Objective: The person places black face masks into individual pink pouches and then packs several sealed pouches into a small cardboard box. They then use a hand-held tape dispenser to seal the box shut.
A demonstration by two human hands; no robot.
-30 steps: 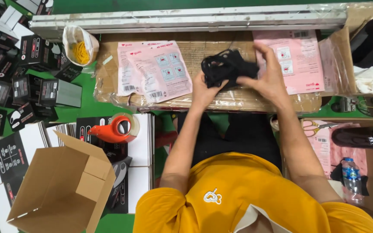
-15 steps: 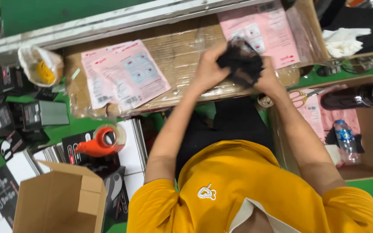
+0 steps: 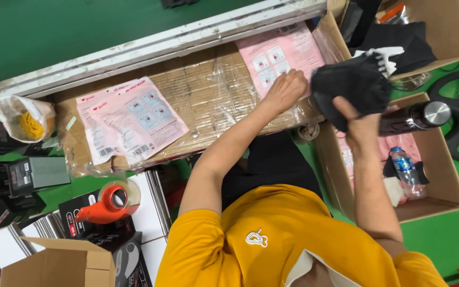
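My right hand point(image 3: 358, 121) grips a stack of black face masks point(image 3: 353, 85) and holds it up over the gap between the cardboard-covered table point(image 3: 213, 90) and a box at the right. My left hand point(image 3: 288, 87) has left the masks and lies with bent fingers on a pink flat packet point(image 3: 277, 56) at the table's right end. Whether it grips the packet does not show. A second pink packet point(image 3: 128, 125) lies at the table's left.
An open cardboard box point(image 3: 442, 175) at the right holds a dark flask point(image 3: 415, 117), a water bottle point(image 3: 406, 167) and pink packets. Another box point(image 3: 442, 26) behind it holds black items. At the left are an orange tape dispenser point(image 3: 107, 204), small black boxes point(image 3: 25, 175) and an open carton point(image 3: 59, 263).
The black masks were held by both hands over the table. Now only my right hand holds them, further right, and my left hand has gone down onto the pink packet.
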